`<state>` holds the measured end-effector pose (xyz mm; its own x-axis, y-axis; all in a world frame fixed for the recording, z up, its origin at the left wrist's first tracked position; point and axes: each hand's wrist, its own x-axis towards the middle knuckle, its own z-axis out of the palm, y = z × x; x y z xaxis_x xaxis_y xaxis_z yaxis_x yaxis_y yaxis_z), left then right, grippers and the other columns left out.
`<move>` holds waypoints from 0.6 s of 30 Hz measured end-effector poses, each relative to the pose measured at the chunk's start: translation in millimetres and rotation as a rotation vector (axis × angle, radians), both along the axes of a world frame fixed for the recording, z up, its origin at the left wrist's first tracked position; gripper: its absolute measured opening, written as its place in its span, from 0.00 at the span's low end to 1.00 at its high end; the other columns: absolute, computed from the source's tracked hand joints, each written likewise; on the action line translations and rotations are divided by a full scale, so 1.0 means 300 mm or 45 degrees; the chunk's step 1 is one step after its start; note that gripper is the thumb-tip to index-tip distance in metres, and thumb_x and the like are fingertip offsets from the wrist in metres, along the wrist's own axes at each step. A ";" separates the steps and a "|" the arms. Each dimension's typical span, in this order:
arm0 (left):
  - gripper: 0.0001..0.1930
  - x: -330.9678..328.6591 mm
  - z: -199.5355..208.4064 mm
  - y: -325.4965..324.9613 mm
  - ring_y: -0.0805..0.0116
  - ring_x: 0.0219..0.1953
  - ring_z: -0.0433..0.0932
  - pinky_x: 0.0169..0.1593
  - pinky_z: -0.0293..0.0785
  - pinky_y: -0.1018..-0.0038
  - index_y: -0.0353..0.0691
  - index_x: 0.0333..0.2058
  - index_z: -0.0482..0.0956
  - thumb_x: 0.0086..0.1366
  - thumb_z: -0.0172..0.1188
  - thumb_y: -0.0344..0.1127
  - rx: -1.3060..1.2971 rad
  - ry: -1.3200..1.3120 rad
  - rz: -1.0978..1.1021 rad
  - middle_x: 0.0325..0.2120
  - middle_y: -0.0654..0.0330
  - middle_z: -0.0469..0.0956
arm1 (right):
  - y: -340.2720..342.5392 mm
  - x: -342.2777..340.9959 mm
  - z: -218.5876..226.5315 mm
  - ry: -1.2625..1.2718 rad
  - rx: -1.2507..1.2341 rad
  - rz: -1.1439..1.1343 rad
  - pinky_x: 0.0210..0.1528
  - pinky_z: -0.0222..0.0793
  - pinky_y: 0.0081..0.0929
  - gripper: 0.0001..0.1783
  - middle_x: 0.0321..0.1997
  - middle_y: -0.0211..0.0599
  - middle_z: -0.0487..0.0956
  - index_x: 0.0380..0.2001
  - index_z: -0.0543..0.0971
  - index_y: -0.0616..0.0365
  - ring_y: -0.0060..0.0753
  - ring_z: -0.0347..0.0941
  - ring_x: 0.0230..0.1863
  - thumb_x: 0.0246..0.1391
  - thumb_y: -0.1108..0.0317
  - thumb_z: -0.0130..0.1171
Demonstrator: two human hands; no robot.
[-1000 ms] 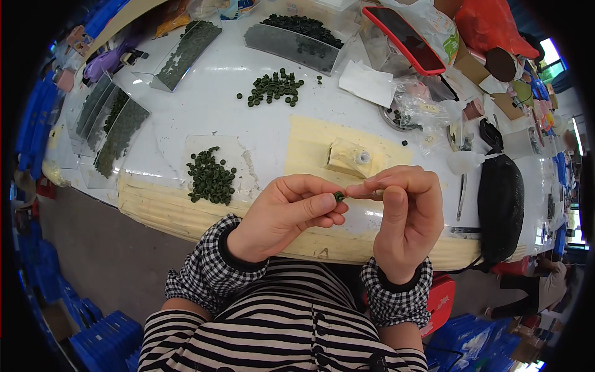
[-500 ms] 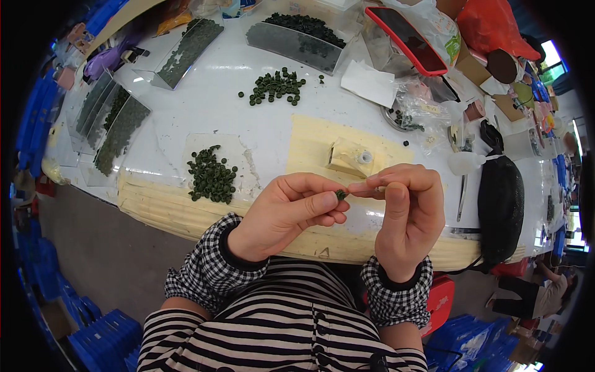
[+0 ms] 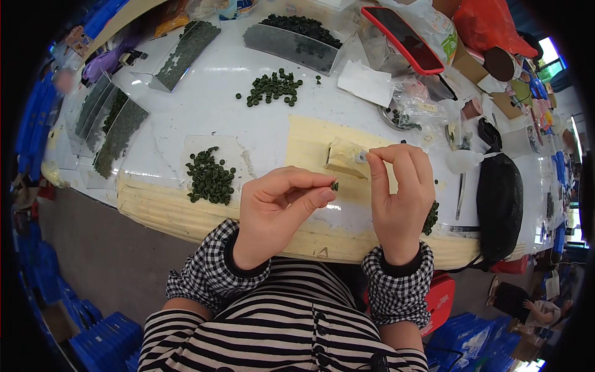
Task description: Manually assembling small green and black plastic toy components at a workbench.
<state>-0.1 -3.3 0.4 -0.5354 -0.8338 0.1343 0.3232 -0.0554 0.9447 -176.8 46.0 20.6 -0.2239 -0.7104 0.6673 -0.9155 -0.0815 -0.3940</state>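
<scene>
Between the thumb and forefinger of my left hand [image 3: 279, 204] is a small dark green round piece [image 3: 334, 185], held above the near part of the table. My right hand [image 3: 403, 192] has its thumb and fingertips drawn together at the small pale nozzle [image 3: 361, 156] on top of a tape-wrapped block [image 3: 339, 160]. Whether those fingertips grip anything is too small to make out. A pile of similar green pieces [image 3: 211, 177] lies left of my left hand. Another small heap [image 3: 430, 218] shows partly behind my right wrist.
More green pieces [image 3: 273, 87] are scattered farther back. Clear trays of dark pieces [image 3: 291, 46] stand at the back and left. A red-cased phone [image 3: 403, 40] leans at the back right. Tweezers [image 3: 460, 197] and a black pouch [image 3: 501, 208] lie on the right.
My right hand has moved from the green piece up to the nozzle on the block. My left hand still holds the piece, shifted slightly left. The heap behind my right wrist has come into sight.
</scene>
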 end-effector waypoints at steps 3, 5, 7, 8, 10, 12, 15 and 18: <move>0.10 -0.001 0.000 0.005 0.73 0.37 0.80 0.41 0.77 0.80 0.31 0.41 0.81 0.59 0.63 0.21 -0.156 -0.057 0.079 0.34 0.56 0.81 | 0.008 0.002 0.000 0.013 -0.030 0.000 0.34 0.68 0.30 0.10 0.33 0.37 0.76 0.35 0.80 0.60 0.38 0.72 0.33 0.47 0.76 0.66; 0.10 0.001 -0.002 0.005 0.73 0.36 0.80 0.40 0.77 0.80 0.32 0.41 0.82 0.59 0.64 0.21 -0.207 -0.079 0.105 0.33 0.56 0.81 | 0.026 0.011 0.002 0.004 -0.113 -0.004 0.34 0.68 0.29 0.13 0.33 0.37 0.76 0.38 0.81 0.60 0.38 0.72 0.33 0.46 0.78 0.66; 0.10 0.002 -0.006 0.003 0.73 0.36 0.80 0.40 0.76 0.80 0.32 0.41 0.82 0.59 0.64 0.21 -0.230 -0.080 0.109 0.33 0.56 0.81 | 0.072 0.040 0.013 -0.175 -0.072 0.125 0.34 0.67 0.28 0.15 0.32 0.36 0.77 0.40 0.82 0.60 0.37 0.71 0.32 0.45 0.80 0.65; 0.10 0.002 -0.007 0.003 0.73 0.36 0.80 0.40 0.76 0.80 0.32 0.41 0.82 0.59 0.64 0.21 -0.236 -0.072 0.107 0.33 0.56 0.81 | 0.091 0.054 0.015 -0.265 -0.051 0.185 0.35 0.67 0.28 0.16 0.32 0.36 0.77 0.41 0.83 0.60 0.36 0.71 0.32 0.44 0.81 0.65; 0.10 0.000 -0.009 0.002 0.73 0.35 0.80 0.39 0.76 0.81 0.32 0.41 0.82 0.58 0.64 0.21 -0.248 -0.058 0.103 0.34 0.56 0.81 | 0.101 0.074 0.006 -0.335 -0.029 0.311 0.35 0.67 0.27 0.17 0.31 0.36 0.77 0.41 0.83 0.60 0.35 0.71 0.32 0.43 0.82 0.65; 0.10 0.001 -0.010 0.001 0.73 0.35 0.80 0.39 0.76 0.81 0.32 0.41 0.82 0.58 0.64 0.21 -0.263 -0.058 0.102 0.34 0.56 0.81 | 0.106 0.090 -0.015 -0.390 -0.022 0.394 0.35 0.67 0.26 0.19 0.32 0.36 0.78 0.42 0.83 0.60 0.35 0.71 0.32 0.42 0.82 0.65; 0.11 0.001 -0.006 0.001 0.73 0.35 0.80 0.39 0.76 0.81 0.32 0.41 0.82 0.58 0.64 0.21 -0.277 -0.064 0.100 0.34 0.56 0.81 | 0.108 0.093 -0.017 -0.363 -0.017 0.427 0.35 0.67 0.27 0.20 0.33 0.36 0.79 0.43 0.83 0.60 0.35 0.72 0.32 0.42 0.81 0.65; 0.11 -0.001 -0.005 0.000 0.73 0.35 0.80 0.39 0.77 0.81 0.32 0.41 0.82 0.58 0.64 0.21 -0.308 -0.071 0.103 0.34 0.55 0.81 | 0.107 0.093 -0.023 -0.365 -0.030 0.433 0.35 0.67 0.27 0.20 0.33 0.35 0.79 0.43 0.83 0.60 0.35 0.72 0.32 0.43 0.81 0.65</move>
